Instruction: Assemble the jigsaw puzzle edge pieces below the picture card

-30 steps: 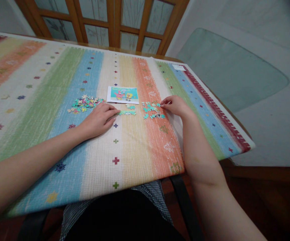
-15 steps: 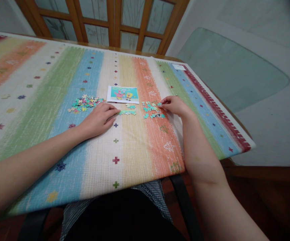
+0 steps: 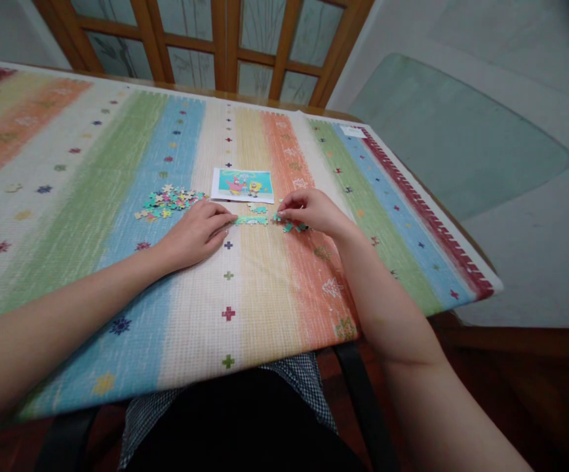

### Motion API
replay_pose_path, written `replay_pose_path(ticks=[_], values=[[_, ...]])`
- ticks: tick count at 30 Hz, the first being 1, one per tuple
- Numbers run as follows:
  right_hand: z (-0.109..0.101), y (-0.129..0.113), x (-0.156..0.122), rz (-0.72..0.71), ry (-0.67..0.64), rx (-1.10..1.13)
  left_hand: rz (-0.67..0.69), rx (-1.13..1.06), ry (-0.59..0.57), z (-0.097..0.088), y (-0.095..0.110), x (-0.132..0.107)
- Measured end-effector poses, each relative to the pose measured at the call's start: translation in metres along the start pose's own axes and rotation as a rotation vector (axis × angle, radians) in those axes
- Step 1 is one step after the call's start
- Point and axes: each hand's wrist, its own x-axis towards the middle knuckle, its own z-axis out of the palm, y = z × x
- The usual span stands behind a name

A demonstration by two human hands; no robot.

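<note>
A short strip of joined jigsaw puzzle pieces, green and teal, lies on the striped tablecloth. My left hand rests on the cloth with thumb and fingers closed at the strip's left end. Just off the strip's right end, my right hand pinches a small teal puzzle piece. Loose puzzle pieces lie under and beside the right fingers, partly hidden by them. A few teal pieces sit between the strip and a printed cartoon picture.
A heap of mixed puzzle pieces lies left of the picture, beyond my left hand. The striped tablecloth covers the table to its near edge. A small white label is at the far right. Wooden glazed doors stand behind the table.
My right hand has moved left from the loose pieces to the strip's right end, carrying a teal puzzle piece. My left hand stays at the strip's left end.
</note>
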Motion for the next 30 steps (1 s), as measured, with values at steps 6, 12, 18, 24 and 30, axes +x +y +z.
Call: replay_pose_path(ticks=[6, 12, 18, 24, 30], values=[[0.012, 0.004, 0.007, -0.026, -0.021, -0.053, -0.008, 0.009, -0.009, -0.002, 0.002, 0.001], [0.012, 0.009, 0.01, -0.052, -0.001, -0.177, -0.011, -0.015, -0.009, -0.001, 0.002, 0.001], [0.014, 0.007, 0.008, -0.066, 0.03, -0.249, -0.029, -0.039, -0.01, -0.003, 0.004, 0.001], [0.017, 0.008, 0.011, -0.132, 0.065, -0.337, -0.034, -0.035, -0.018, -0.003, 0.004, 0.001], [0.007, 0.006, 0.007, -0.138, 0.057, -0.343, -0.021, -0.013, -0.015, -0.002, 0.002, 0.0]])
